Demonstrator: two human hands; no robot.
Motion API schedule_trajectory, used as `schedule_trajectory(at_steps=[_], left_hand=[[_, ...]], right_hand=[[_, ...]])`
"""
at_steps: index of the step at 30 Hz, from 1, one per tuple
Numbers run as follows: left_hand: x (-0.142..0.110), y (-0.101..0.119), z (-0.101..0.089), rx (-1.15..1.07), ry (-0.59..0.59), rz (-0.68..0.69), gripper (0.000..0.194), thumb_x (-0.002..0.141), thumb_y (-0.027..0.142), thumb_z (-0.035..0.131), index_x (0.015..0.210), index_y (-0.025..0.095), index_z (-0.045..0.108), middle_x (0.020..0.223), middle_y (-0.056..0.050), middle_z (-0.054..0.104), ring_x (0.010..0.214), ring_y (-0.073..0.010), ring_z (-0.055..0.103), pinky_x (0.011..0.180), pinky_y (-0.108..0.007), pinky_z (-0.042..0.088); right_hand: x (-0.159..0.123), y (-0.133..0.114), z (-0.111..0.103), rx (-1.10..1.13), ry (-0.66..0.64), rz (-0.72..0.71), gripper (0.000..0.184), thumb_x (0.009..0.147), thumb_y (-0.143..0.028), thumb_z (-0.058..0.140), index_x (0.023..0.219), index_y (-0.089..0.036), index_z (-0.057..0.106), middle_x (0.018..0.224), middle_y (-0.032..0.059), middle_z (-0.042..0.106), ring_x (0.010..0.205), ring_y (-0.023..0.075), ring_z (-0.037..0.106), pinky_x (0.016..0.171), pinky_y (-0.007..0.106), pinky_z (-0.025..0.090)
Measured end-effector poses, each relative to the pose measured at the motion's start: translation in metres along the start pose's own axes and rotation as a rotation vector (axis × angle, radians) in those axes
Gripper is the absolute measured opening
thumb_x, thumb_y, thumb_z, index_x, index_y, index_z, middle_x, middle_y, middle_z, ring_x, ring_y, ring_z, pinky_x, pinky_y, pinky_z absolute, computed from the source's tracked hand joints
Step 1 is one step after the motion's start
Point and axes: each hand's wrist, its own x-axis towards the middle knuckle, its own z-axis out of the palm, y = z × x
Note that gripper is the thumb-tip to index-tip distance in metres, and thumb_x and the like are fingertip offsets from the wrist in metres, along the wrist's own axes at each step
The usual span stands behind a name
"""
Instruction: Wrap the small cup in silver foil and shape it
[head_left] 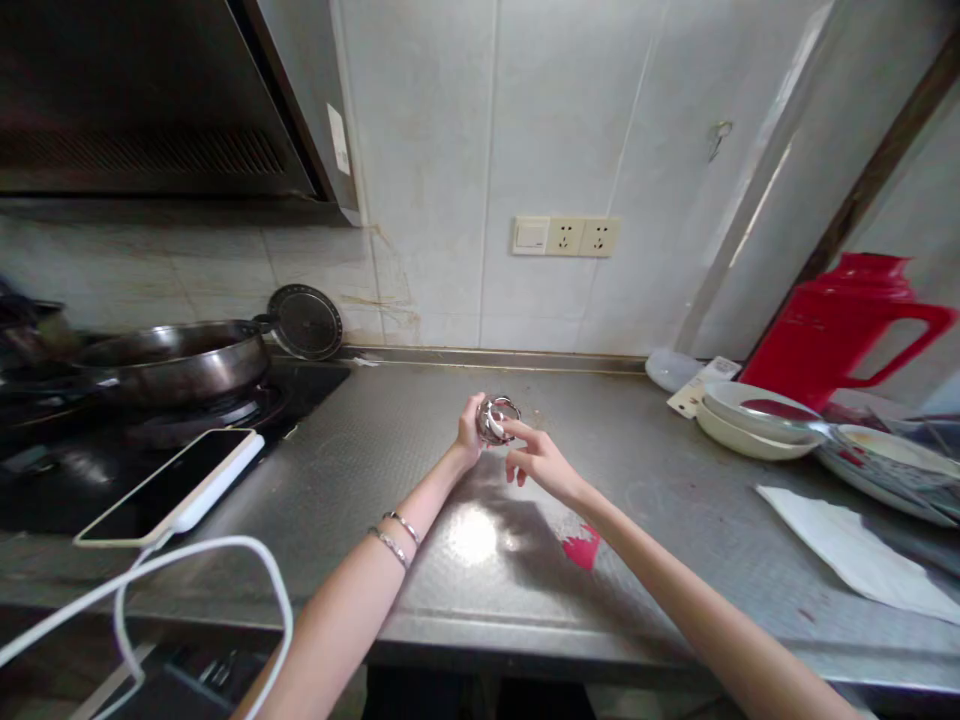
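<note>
Above the steel countertop, my left hand (468,428) is closed around the side of a small, shiny silver round object (492,420). Its top looks hollow, with a curved rim; its exact kind is too small to make out. From the right, my right hand (544,462) reaches over with the index finger stretched to the rim or just inside it. The other right-hand fingers curl loosely below, apart from the object. Most of the left fingers are hidden behind it.
A pan (187,365) sits on the left stove. Nearer, a phone (169,487) with a white cable (217,543) lies at the counter's left. Stacked bowls (750,430), a red thermos (832,325) and a white napkin (855,540) occupy the right. A red scrap (582,548) lies near my right forearm.
</note>
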Motion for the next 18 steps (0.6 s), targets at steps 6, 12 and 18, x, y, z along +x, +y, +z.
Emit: schedule_trajectory(at_steps=[6, 12, 18], left_hand=[[0.002, -0.002, 0.003, 0.042, 0.007, 0.044, 0.047, 0.081, 0.051, 0.043, 0.075, 0.01, 0.067, 0.05, -0.005, 0.059, 0.038, -0.0123, 0.046, 0.039, -0.023, 0.027], [-0.001, -0.003, 0.004, 0.092, -0.148, -0.11, 0.047, 0.08, 0.05, 0.04, 0.082, 0.011, 0.067, 0.056, -0.007, 0.063, 0.04, -0.0182, 0.054, 0.038, -0.026, 0.033], [-0.004, 0.004, 0.007, 0.055, -0.329, -0.261, 0.048, 0.076, 0.055, 0.041, 0.083, 0.012, 0.063, 0.065, -0.015, 0.067, 0.048, -0.0247, 0.062, 0.037, -0.025, 0.034]], right_hand=[[0.0, 0.002, -0.029, -0.567, -0.066, -0.286, 0.027, 0.093, -0.03, 0.045, 0.103, -0.019, 0.068, 0.111, 0.0078, 0.066, 0.058, 0.0096, 0.061, 0.06, 0.024, 0.05], [-0.006, -0.028, -0.064, -1.176, -0.298, -0.363, 0.029, 0.094, -0.02, 0.044, 0.109, -0.031, 0.067, 0.115, 0.0011, 0.067, 0.081, 0.0172, 0.068, 0.066, 0.025, 0.046], [-0.004, -0.038, -0.083, -0.954, -0.218, -0.39, 0.028, 0.094, -0.024, 0.043, 0.106, -0.028, 0.069, 0.113, 0.0021, 0.068, 0.094, 0.0177, 0.066, 0.074, 0.026, 0.048]])
